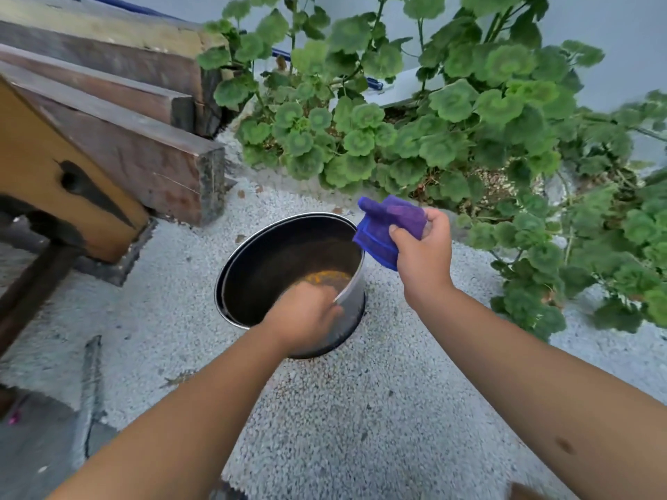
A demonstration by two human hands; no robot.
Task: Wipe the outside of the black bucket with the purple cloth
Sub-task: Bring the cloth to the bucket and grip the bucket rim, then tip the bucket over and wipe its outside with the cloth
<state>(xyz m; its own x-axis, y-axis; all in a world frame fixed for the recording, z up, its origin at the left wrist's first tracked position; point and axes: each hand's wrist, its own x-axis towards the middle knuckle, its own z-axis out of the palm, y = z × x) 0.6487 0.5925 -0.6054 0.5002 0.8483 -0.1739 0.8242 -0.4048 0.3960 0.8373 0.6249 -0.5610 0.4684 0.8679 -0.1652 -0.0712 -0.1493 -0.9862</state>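
Note:
The black bucket (249, 258) stands upright on the pebbled ground, its dark inside showing orange bits at the bottom. My left hand (303, 315) grips the near rim of the bucket, next to its thin metal handle. My right hand (422, 247) is raised beside the bucket's right rim and pinches the bunched purple cloth (388, 225). The cloth hangs in the air just above and to the right of the rim, apart from the bucket wall.
A leafy green plant (415, 131) spreads behind and to the right of the bucket. Stacked wooden beams (137, 153) and a brown board (43, 175) lie at the left. Light pebbled ground (343, 427) stretches in front of the bucket.

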